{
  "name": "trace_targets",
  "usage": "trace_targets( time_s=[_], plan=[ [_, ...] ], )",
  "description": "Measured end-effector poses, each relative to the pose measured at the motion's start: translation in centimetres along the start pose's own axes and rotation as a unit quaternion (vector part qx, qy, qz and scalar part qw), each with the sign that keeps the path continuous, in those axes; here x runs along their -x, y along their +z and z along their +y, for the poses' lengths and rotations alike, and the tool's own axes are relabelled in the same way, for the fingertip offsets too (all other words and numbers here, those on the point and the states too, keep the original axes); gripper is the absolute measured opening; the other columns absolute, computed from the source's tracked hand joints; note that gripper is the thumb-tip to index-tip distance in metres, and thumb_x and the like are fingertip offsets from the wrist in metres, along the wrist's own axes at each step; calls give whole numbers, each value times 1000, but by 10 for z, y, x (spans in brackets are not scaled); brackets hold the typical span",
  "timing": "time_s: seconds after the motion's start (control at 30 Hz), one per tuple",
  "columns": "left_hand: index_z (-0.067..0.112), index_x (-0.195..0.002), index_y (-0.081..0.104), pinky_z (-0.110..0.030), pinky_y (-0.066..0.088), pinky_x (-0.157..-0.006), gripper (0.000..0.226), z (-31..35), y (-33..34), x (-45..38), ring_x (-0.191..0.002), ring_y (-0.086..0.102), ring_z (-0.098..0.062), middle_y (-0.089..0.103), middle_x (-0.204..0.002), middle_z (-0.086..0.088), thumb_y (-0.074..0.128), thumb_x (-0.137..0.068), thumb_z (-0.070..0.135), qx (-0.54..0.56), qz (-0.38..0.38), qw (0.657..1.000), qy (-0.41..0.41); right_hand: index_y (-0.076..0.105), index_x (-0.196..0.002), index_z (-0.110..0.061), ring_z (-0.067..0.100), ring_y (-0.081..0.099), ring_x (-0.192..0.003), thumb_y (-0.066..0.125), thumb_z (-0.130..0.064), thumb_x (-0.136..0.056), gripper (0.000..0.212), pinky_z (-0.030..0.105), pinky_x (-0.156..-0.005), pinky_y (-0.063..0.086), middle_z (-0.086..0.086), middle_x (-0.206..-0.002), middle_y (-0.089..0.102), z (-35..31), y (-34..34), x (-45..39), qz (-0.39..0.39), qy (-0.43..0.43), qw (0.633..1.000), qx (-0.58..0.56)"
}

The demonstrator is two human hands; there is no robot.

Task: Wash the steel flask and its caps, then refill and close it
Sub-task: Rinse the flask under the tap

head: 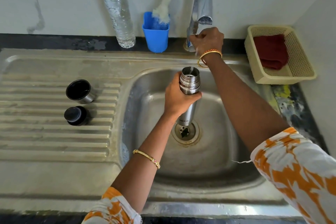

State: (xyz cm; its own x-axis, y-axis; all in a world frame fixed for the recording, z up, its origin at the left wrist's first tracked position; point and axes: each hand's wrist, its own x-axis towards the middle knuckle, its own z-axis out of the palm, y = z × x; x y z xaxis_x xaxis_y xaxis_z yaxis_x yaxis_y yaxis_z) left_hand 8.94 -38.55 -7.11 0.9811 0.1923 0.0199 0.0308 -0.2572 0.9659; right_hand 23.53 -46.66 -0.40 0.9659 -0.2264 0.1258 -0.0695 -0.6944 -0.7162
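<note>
- Two caps sit on the ribbed draining board (54, 132) to my left, well apart from the bowl of the sink (227, 151). The steel cup cap (80, 91) lies with its dark inside showing. The black stopper cap (77, 115) sits just beside it, closer to me.
- At the back wall stands a clear plastic water bottle (119, 12) with a green top. Next to it is a blue cup (156, 35) with a white bottle brush (164, 8) poking out.
- On the right counter is a cream basket (300, 71) with a dark red cloth (271, 51) inside.
- My right arm reaches across the sink, above the bowl, to the shiny tap (201, 5).
- A thin stream of water (191, 69) drops into the flask.
- My steel flask (190, 85) is over the middle of the sink, above the drain (185, 132). It stands almost straight up, with no cap on. Its mouth is open and round, with screw rings under the rim. Its body is shiny silver with small dark letters low down.
- My left hand (179, 96) is wrapped around the flask just under the screw rings. My fingers curl tight round it.
- My right hand (208, 40) is curled around the bottom part of the tap. I hold it in a fist-like grip.
</note>
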Motion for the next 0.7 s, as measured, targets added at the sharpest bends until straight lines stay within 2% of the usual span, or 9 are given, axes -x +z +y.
trace_targets(
  time_s=[0.1,0.2,0.27,0.33,0.4,0.5,0.53,0.6,0.7],
  plan=[
    [25,-106,56,-23,55,-74,61,3,0,-1,-78,65,-1,66,-91,12,90,-57,15,9,-7,1000,-5,75,-83,-6,14,63,-68,74,-33,-75,28,23,-71,52,11,-81,73,1,-9,2,-41,25,998,-39],
    [21,-107,57,-17,54,-70,59,5,-2,-4,-77,66,-1,68,-92,9,91,-59,17,46,-4,998,-44,69,-91,-7,16,64,-74,72,-38,-81,33,33,-84,56,5,-82,68,9,-34,12,-165,88,968,-164],
    [25,-106,56,-24,56,-73,57,5,-4,-5,-81,67,-6,69,-94,7,90,-61,22,80,13,991,-102,65,-101,-11,20,58,-82,64,-44,-86,36,34,-79,51,8,-91,65,21,-58,41,-283,118,936,-171],
    [30,-104,52,-35,58,-78,55,1,-4,-2,-84,68,-11,69,-96,6,88,-63,27,118,51,976,-173,61,-102,-20,22,59,-93,60,-42,-88,26,32,-79,47,8,-106,65,42,-77,78,-392,146,899,-128],
    [32,-110,47,-44,60,-72,58,-6,-5,4,-87,67,-15,67,-105,3,86,-67,31,184,77,945,-258,60,-109,-25,19,60,-104,62,-40,-86,28,29,-83,46,2,-116,62,62,-89,115,-436,136,888,-63],
    [25,-132,37,-45,59,-52,76,-15,-8,16,-96,65,-29,59,-121,-10,83,-72,30,278,94,870,-396,58,-123,-18,12,55,-105,74,-28,-79,48,12,-80,45,-3,-118,59,81,-97,161,-371,128,916,-82],
    [21,-134,34,-46,57,-48,80,-19,-8,21,-98,65,-35,57,-123,-15,83,-72,31,292,97,849,-430,56,-126,-18,12,53,-108,78,-26,-76,55,13,-83,44,-3,-121,56,86,-98,173,-345,120,927,-86],
    [15,-134,33,-48,56,-46,80,-24,-8,35,-99,63,-39,54,-123,-21,82,-73,31,325,93,810,-478,53,-126,-19,16,53,-110,83,-26,-69,66,27,-91,47,0,-124,55,94,-99,186,-294,99,949,-62],
    [8,-127,42,-46,58,-48,68,-23,-5,50,-92,63,-37,57,-117,-24,78,-77,38,390,67,765,-508,52,-125,-21,21,56,-103,86,-32,-64,71,36,-91,50,5,-117,57,88,-102,194,-190,67,979,-36]
  ],
)
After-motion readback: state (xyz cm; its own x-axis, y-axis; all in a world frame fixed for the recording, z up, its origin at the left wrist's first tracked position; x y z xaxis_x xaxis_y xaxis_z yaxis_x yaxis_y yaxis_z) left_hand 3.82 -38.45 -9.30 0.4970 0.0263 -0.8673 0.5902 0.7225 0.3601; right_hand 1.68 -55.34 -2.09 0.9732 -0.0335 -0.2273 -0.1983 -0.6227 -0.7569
